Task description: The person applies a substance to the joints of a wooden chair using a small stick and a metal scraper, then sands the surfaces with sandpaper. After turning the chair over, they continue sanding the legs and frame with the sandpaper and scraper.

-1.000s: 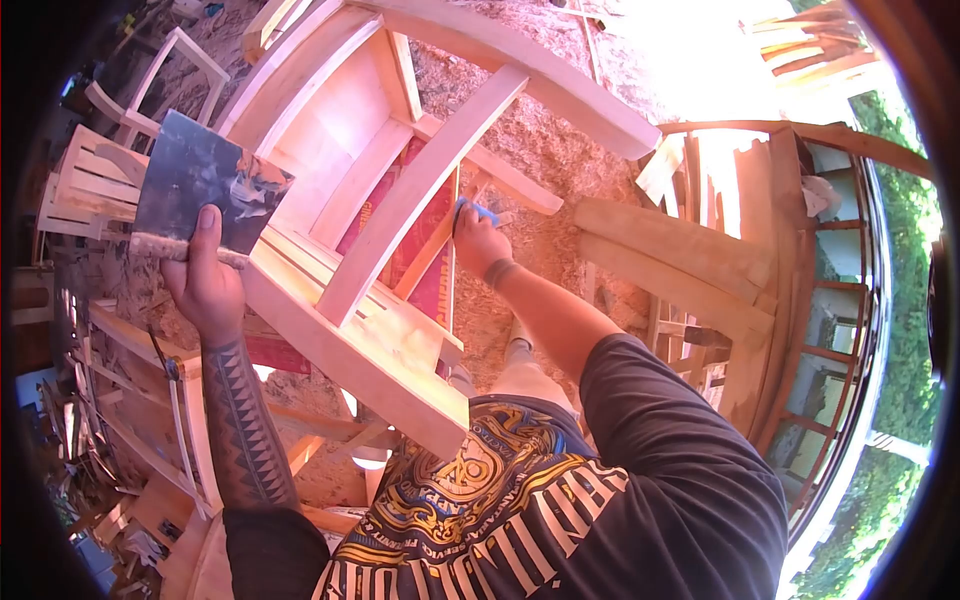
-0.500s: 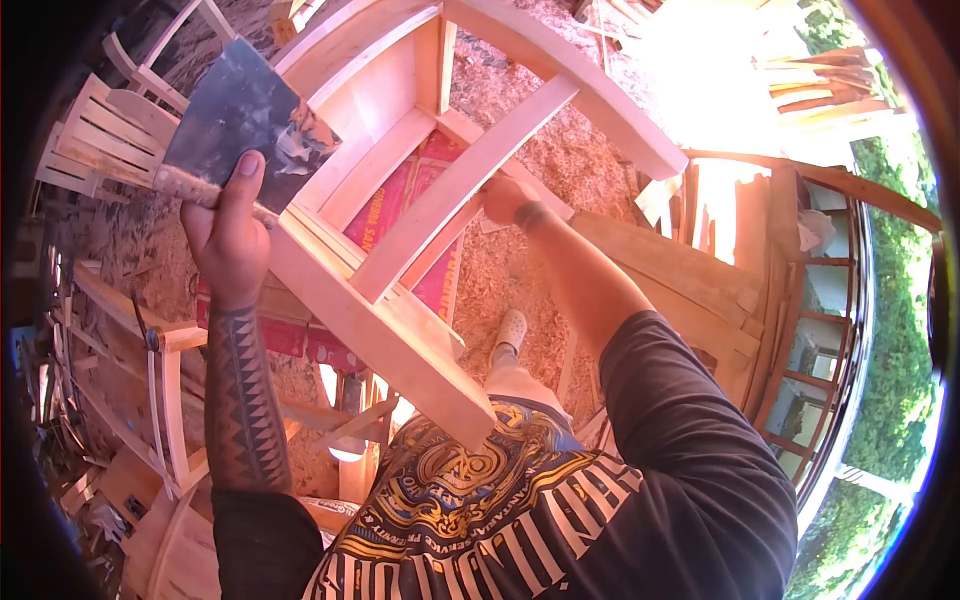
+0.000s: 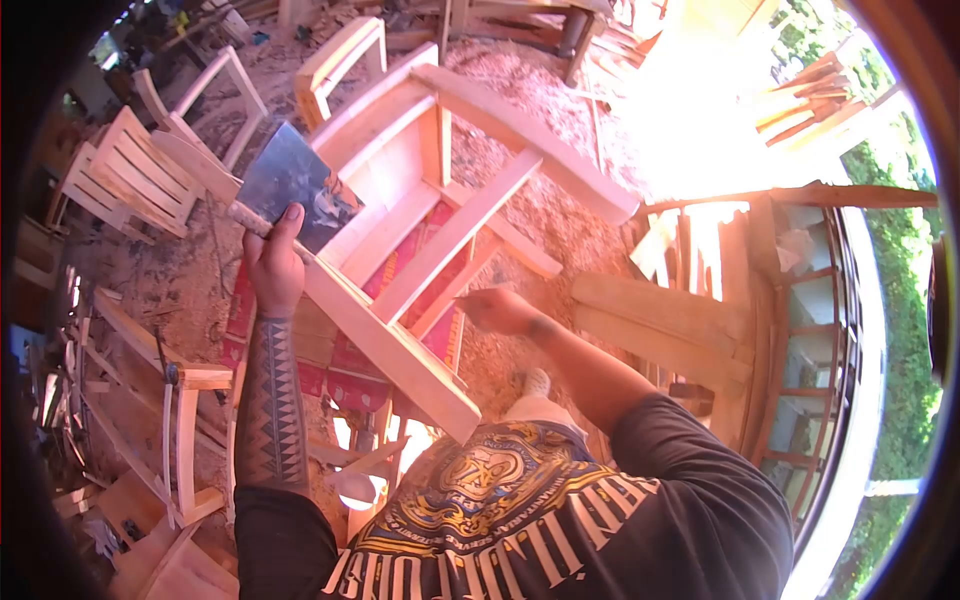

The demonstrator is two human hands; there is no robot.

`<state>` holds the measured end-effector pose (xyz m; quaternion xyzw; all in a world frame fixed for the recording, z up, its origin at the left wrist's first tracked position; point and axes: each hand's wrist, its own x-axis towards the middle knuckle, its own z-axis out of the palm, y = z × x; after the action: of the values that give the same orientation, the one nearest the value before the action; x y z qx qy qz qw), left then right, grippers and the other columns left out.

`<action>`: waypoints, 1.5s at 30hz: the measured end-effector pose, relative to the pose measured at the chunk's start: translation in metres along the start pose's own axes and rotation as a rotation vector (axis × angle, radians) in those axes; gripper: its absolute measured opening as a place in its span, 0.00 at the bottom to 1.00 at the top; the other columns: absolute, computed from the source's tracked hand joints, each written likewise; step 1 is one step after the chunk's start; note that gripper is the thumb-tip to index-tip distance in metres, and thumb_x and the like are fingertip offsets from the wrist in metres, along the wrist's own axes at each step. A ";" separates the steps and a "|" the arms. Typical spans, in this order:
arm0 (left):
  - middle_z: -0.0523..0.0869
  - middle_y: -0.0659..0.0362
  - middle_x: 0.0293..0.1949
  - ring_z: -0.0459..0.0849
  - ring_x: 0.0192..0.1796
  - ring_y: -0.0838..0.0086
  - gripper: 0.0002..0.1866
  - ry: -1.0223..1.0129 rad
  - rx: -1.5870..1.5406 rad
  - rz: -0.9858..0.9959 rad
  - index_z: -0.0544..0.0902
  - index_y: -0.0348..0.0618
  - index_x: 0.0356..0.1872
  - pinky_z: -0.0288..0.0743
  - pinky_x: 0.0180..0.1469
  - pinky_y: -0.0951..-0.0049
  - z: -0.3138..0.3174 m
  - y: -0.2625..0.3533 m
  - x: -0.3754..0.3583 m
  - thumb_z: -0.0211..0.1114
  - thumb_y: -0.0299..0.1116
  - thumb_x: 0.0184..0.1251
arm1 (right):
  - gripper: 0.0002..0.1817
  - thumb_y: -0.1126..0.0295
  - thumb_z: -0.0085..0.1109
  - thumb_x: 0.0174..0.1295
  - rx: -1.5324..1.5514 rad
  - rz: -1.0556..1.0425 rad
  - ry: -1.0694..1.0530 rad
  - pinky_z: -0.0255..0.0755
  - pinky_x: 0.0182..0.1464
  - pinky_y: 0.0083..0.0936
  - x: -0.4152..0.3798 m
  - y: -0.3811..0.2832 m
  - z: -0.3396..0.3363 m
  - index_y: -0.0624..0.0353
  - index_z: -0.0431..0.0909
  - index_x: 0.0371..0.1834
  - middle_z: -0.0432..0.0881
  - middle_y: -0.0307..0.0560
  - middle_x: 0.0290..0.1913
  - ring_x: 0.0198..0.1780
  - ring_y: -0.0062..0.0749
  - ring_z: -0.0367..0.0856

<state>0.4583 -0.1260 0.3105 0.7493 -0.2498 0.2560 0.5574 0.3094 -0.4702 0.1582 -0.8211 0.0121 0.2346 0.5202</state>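
My left hand (image 3: 277, 268) grips a flat dark plate (image 3: 300, 190) by its pale edge strip, thumb on its face; a smear of putty-like material sits on the plate's right part. Beneath and beside it lies a pale wooden chair frame (image 3: 385, 345), tilted on red printed sacks or boxes (image 3: 345, 365). My right hand (image 3: 498, 310) is by the frame's right side, its fingers drawn together near a crossbar (image 3: 455, 240). Whatever those fingers hold is too small to make out.
Slatted chair parts (image 3: 145, 175) stand at the upper left, with another wooden frame (image 3: 188, 430) at the lower left. Wide boards (image 3: 665, 320) lie on the right beside a window frame (image 3: 800, 370). Wood shavings (image 3: 500, 95) cover the floor. My foot (image 3: 537, 382) is below my right hand.
My right hand has come away from behind the crossbar, back toward my body. The view has shifted, and the plate in my left hand now appears further right and lower.
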 end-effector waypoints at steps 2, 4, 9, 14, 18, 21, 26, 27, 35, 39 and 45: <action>0.85 0.50 0.59 0.86 0.57 0.66 0.17 0.115 -0.546 -0.352 0.82 0.32 0.60 0.81 0.60 0.63 -0.005 0.042 0.007 0.62 0.31 0.78 | 0.25 0.69 0.58 0.71 -0.036 -0.210 0.126 0.79 0.56 0.33 -0.025 0.030 -0.039 0.60 0.77 0.70 0.89 0.51 0.49 0.48 0.29 0.87; 0.84 0.50 0.60 0.86 0.59 0.63 0.20 0.129 -0.839 -0.537 0.79 0.36 0.65 0.82 0.61 0.56 -0.010 0.097 -0.003 0.58 0.36 0.80 | 0.22 0.68 0.55 0.77 0.224 -0.281 0.138 0.79 0.58 0.31 -0.056 0.028 -0.066 0.62 0.76 0.71 0.89 0.47 0.52 0.52 0.28 0.85; 0.85 0.53 0.60 0.85 0.60 0.60 0.25 0.184 -0.927 -0.761 0.74 0.44 0.71 0.83 0.58 0.35 0.033 0.221 -0.089 0.58 0.40 0.77 | 0.24 0.64 0.49 0.82 0.585 -0.484 0.052 0.79 0.64 0.35 -0.137 -0.042 -0.113 0.60 0.69 0.77 0.79 0.47 0.68 0.64 0.31 0.80; 0.81 0.49 0.66 0.82 0.67 0.54 0.27 0.098 -1.384 -0.832 0.68 0.44 0.75 0.75 0.71 0.47 0.147 0.270 -0.122 0.56 0.31 0.77 | 0.28 0.64 0.42 0.84 1.060 -0.718 -0.242 0.72 0.74 0.43 -0.161 -0.078 -0.125 0.59 0.56 0.83 0.66 0.51 0.79 0.77 0.47 0.70; 0.81 0.49 0.66 0.80 0.69 0.57 0.25 0.196 -1.298 -0.883 0.69 0.40 0.73 0.73 0.73 0.49 0.214 0.288 -0.123 0.54 0.31 0.78 | 0.29 0.66 0.43 0.84 1.297 -0.800 -0.133 0.59 0.81 0.43 -0.188 -0.097 -0.122 0.66 0.55 0.83 0.64 0.57 0.80 0.80 0.46 0.65; 0.83 0.51 0.63 0.84 0.65 0.60 0.22 0.243 -1.186 -0.841 0.72 0.37 0.70 0.77 0.69 0.54 0.231 0.297 -0.125 0.54 0.29 0.78 | 0.29 0.68 0.43 0.84 0.926 -0.896 -0.044 0.57 0.80 0.40 -0.199 -0.079 -0.132 0.66 0.55 0.83 0.64 0.56 0.80 0.80 0.45 0.64; 0.87 0.51 0.56 0.89 0.57 0.62 0.18 0.285 -0.985 -0.760 0.75 0.35 0.64 0.83 0.62 0.61 0.246 0.312 -0.121 0.56 0.28 0.77 | 0.26 0.71 0.50 0.79 0.152 -0.980 0.065 0.70 0.72 0.37 -0.215 -0.078 -0.172 0.66 0.65 0.78 0.75 0.66 0.71 0.72 0.52 0.77; 0.87 0.51 0.55 0.89 0.56 0.63 0.18 0.274 -0.955 -0.765 0.76 0.35 0.64 0.84 0.61 0.62 0.246 0.312 -0.122 0.56 0.28 0.77 | 0.27 0.71 0.51 0.78 0.057 -0.957 0.043 0.71 0.70 0.37 -0.215 -0.078 -0.178 0.66 0.65 0.78 0.76 0.66 0.71 0.71 0.53 0.78; 0.87 0.48 0.55 0.88 0.57 0.57 0.22 0.476 -0.794 -0.545 0.75 0.36 0.65 0.84 0.61 0.52 0.200 0.302 -0.121 0.60 0.33 0.73 | 0.17 0.62 0.57 0.76 -0.293 -0.614 -0.373 0.79 0.53 0.41 -0.190 0.010 -0.211 0.59 0.83 0.60 0.88 0.63 0.46 0.49 0.58 0.87; 0.86 0.53 0.56 0.86 0.59 0.61 0.23 0.573 -0.698 -0.476 0.77 0.37 0.64 0.78 0.67 0.55 0.121 0.286 -0.133 0.63 0.31 0.70 | 0.21 0.55 0.56 0.77 -0.410 -0.226 -0.431 0.79 0.53 0.39 -0.169 0.108 -0.213 0.63 0.85 0.54 0.88 0.61 0.45 0.47 0.53 0.88; 0.86 0.56 0.53 0.88 0.55 0.65 0.20 0.672 -0.407 -0.439 0.78 0.37 0.59 0.82 0.61 0.62 0.095 0.262 -0.149 0.65 0.25 0.67 | 0.23 0.54 0.56 0.78 0.111 0.171 -0.213 0.79 0.51 0.29 -0.158 0.204 -0.212 0.67 0.84 0.52 0.88 0.46 0.40 0.41 0.30 0.85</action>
<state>0.1847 -0.2707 0.3734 0.5348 0.0648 0.3063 0.7849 0.1940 -0.7820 0.1216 -0.7576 0.0396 0.3627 0.5413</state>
